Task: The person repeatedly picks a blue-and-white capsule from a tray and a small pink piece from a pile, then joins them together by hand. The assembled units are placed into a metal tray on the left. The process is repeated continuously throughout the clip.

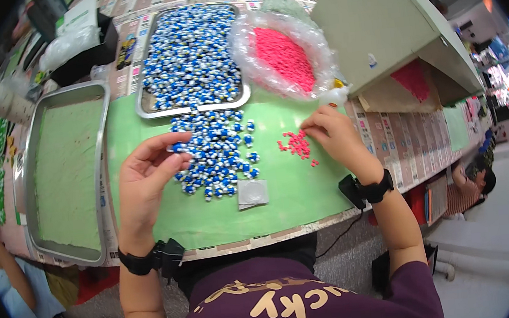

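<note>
Much of the work looks left: the stainless-steel rectangular tray (224, 105) is heaped with small, rounded blue-and-white pieces (191, 57), and the clear plastic bag (326, 58) holds a deep mass of small bright-pink pieces (284, 59). Only a modest spill of blue-and-white pieces (214, 163) and a little pink pile (296, 145) lie out on the green-covered surface (290, 202). No finished batch can be made out.

The left hand (143, 164), beside the spill, has its grip pinched on one blue-and-white piece (177, 148). The right hand (338, 136) reaches fingertips-down at the pink pile's edge; whether its grip has caught a piece, I cannot tell at this size. The blue-and-white pieces look glossy, banded and roughly alike; the pink ones are smaller.
</note>
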`<move>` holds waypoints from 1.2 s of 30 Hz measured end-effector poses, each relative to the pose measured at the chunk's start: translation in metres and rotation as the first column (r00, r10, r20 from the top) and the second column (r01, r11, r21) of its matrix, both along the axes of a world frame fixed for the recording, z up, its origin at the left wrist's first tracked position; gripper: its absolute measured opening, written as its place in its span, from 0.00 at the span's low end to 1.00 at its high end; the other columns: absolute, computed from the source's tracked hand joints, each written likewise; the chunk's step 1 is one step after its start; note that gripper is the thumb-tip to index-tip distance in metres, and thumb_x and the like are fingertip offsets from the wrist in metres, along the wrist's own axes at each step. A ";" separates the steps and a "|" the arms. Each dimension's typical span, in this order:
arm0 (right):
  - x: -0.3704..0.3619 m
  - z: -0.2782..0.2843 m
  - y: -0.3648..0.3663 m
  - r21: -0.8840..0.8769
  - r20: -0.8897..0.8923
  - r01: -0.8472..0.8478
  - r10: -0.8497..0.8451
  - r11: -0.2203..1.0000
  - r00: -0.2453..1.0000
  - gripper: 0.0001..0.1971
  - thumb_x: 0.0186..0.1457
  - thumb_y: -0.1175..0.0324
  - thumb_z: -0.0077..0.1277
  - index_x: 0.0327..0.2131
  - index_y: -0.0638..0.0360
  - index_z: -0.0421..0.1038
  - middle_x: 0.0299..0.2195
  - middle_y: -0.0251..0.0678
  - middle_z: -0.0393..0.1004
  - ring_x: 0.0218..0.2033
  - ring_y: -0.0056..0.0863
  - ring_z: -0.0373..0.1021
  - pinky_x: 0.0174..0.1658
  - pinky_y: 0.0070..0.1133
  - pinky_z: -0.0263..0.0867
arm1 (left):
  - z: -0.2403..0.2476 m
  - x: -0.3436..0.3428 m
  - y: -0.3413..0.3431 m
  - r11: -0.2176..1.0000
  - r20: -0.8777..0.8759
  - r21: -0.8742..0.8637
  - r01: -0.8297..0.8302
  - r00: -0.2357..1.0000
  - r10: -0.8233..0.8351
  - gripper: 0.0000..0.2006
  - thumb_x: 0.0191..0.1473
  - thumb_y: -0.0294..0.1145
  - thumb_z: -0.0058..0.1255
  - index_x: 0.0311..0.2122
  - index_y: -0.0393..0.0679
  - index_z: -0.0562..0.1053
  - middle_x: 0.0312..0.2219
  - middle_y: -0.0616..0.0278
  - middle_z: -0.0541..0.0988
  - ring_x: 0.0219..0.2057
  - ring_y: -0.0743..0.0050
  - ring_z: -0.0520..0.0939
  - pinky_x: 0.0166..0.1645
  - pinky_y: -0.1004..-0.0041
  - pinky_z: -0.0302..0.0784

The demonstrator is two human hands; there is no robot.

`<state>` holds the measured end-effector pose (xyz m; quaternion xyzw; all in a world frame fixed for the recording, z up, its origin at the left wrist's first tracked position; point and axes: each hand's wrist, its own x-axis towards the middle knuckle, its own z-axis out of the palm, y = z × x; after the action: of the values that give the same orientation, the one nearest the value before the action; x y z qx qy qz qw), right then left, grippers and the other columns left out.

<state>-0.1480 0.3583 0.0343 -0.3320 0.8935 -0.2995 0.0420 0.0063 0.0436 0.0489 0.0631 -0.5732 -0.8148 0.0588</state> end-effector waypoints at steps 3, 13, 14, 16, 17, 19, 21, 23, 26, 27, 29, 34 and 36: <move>-0.003 -0.005 0.001 0.011 -0.045 -0.005 0.005 1.000 0.999 0.04 0.48 0.77 0.56 0.30 0.64 0.72 0.29 0.40 0.71 0.30 0.37 0.69 0.34 0.27 0.65 | 0.007 0.005 0.003 0.999 0.009 0.027 0.037 0.999 -0.037 0.16 0.54 0.21 0.51 0.49 0.33 0.70 0.47 0.52 0.76 0.38 0.79 0.80 0.46 0.79 0.76; -0.010 -0.007 0.003 0.031 0.064 -0.001 -0.001 1.000 0.998 0.05 0.49 0.76 0.56 0.30 0.63 0.70 0.28 0.39 0.70 0.28 0.34 0.67 0.33 0.26 0.63 | 0.012 0.020 0.016 0.996 -0.024 0.090 0.004 1.000 -0.002 0.12 0.53 0.20 0.52 0.45 0.35 0.71 0.43 0.51 0.78 0.38 0.74 0.81 0.45 0.75 0.78; -0.009 -0.007 0.003 0.032 0.058 0.006 -0.008 0.999 0.998 0.05 0.50 0.75 0.56 0.30 0.64 0.70 0.28 0.40 0.70 0.28 0.35 0.67 0.33 0.26 0.63 | 0.012 0.022 0.016 0.996 -0.027 0.088 0.002 1.000 0.000 0.12 0.53 0.19 0.52 0.44 0.35 0.72 0.43 0.51 0.78 0.38 0.74 0.81 0.45 0.75 0.79; -0.006 -0.009 0.002 0.029 0.053 0.020 -0.022 0.999 0.998 0.06 0.50 0.75 0.56 0.30 0.64 0.69 0.28 0.41 0.71 0.28 0.36 0.67 0.33 0.27 0.64 | 0.011 0.026 0.017 0.996 -0.027 0.093 -0.002 1.000 0.004 0.11 0.53 0.19 0.51 0.44 0.35 0.72 0.43 0.51 0.78 0.37 0.74 0.81 0.44 0.75 0.79; -0.006 -0.009 0.002 0.045 0.048 0.010 -0.012 0.999 0.999 0.06 0.51 0.74 0.55 0.31 0.64 0.69 0.28 0.42 0.71 0.29 0.38 0.68 0.33 0.27 0.64 | 0.009 0.027 0.016 0.995 -0.027 0.102 -0.002 1.000 0.004 0.11 0.53 0.19 0.51 0.43 0.34 0.73 0.43 0.51 0.78 0.37 0.75 0.81 0.44 0.75 0.79; -0.004 -0.006 0.002 0.058 0.014 0.012 -0.013 0.998 1.000 0.06 0.51 0.73 0.55 0.30 0.63 0.69 0.28 0.43 0.71 0.30 0.39 0.69 0.34 0.28 0.64 | 0.008 0.028 0.019 0.997 -0.010 0.082 -0.012 1.000 0.013 0.11 0.53 0.18 0.51 0.43 0.34 0.73 0.42 0.52 0.79 0.37 0.74 0.81 0.42 0.75 0.79; -0.007 -0.007 0.008 0.043 -0.025 0.014 -0.013 0.999 1.000 0.05 0.53 0.73 0.54 0.31 0.64 0.69 0.27 0.43 0.73 0.29 0.35 0.72 0.33 0.26 0.66 | 0.009 0.032 0.022 0.999 0.028 0.016 -0.035 0.999 0.035 0.10 0.53 0.17 0.51 0.42 0.33 0.74 0.40 0.53 0.79 0.36 0.73 0.81 0.40 0.75 0.79; -0.006 0.002 0.013 -0.050 0.149 0.114 -0.105 0.992 0.983 0.05 0.53 0.74 0.53 0.31 0.65 0.69 0.26 0.42 0.74 0.27 0.29 0.73 0.31 0.24 0.67 | 0.010 0.032 0.026 0.999 -0.007 -0.030 -0.037 0.999 0.037 0.09 0.52 0.16 0.51 0.40 0.33 0.75 0.36 0.54 0.79 0.35 0.73 0.81 0.38 0.75 0.79; 0.000 0.013 0.029 -0.200 0.336 0.209 -0.133 0.957 0.932 0.05 0.54 0.74 0.53 0.32 0.66 0.70 0.26 0.36 0.77 0.25 0.18 0.74 0.30 0.18 0.70 | 0.005 0.030 0.028 0.996 -0.072 -0.088 -0.021 0.997 0.015 0.08 0.52 0.16 0.51 0.39 0.33 0.75 0.32 0.57 0.77 0.32 0.73 0.81 0.36 0.76 0.79; 0.008 0.027 0.025 -0.250 0.426 0.231 -0.107 0.940 0.898 0.05 0.55 0.74 0.54 0.33 0.66 0.70 0.26 0.35 0.77 0.26 0.18 0.74 0.30 0.18 0.70 | 0.005 0.031 0.027 0.994 -0.098 -0.107 -0.030 0.995 0.020 0.08 0.51 0.15 0.51 0.38 0.33 0.75 0.31 0.57 0.77 0.31 0.73 0.81 0.35 0.77 0.79; 0.025 0.050 0.020 -0.341 0.567 0.237 -0.002 0.910 0.824 0.05 0.56 0.74 0.53 0.33 0.66 0.71 0.27 0.33 0.77 0.27 0.18 0.74 0.32 0.17 0.71 | 0.007 0.031 0.027 0.997 -0.040 -0.078 0.021 0.999 -0.024 0.08 0.51 0.15 0.51 0.37 0.33 0.76 0.31 0.58 0.77 0.29 0.74 0.80 0.33 0.77 0.78; 0.069 0.081 0.000 -0.488 0.753 0.238 0.266 0.840 0.602 0.06 0.57 0.74 0.52 0.37 0.67 0.71 0.31 0.35 0.77 0.32 0.20 0.75 0.36 0.17 0.72 | 0.026 0.025 0.052 0.980 0.008 -0.141 0.141 0.990 -0.141 0.06 0.51 0.15 0.52 0.35 0.35 0.77 0.29 0.59 0.77 0.26 0.77 0.78 0.30 0.80 0.75; 0.083 0.085 -0.013 -0.532 0.736 0.208 0.326 0.821 0.594 0.07 0.57 0.75 0.52 0.38 0.67 0.70 0.32 0.36 0.77 0.34 0.21 0.75 0.37 0.17 0.72 | 0.035 0.018 0.062 0.898 -0.090 -0.402 0.179 0.968 -0.233 0.07 0.50 0.16 0.54 0.36 0.36 0.78 0.28 0.60 0.77 0.26 0.78 0.77 0.29 0.80 0.73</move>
<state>-0.0652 0.3449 0.1194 -0.1888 0.6326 -0.6652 0.3488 0.0246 0.1052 0.0841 -0.0666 -0.7222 -0.6882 0.0221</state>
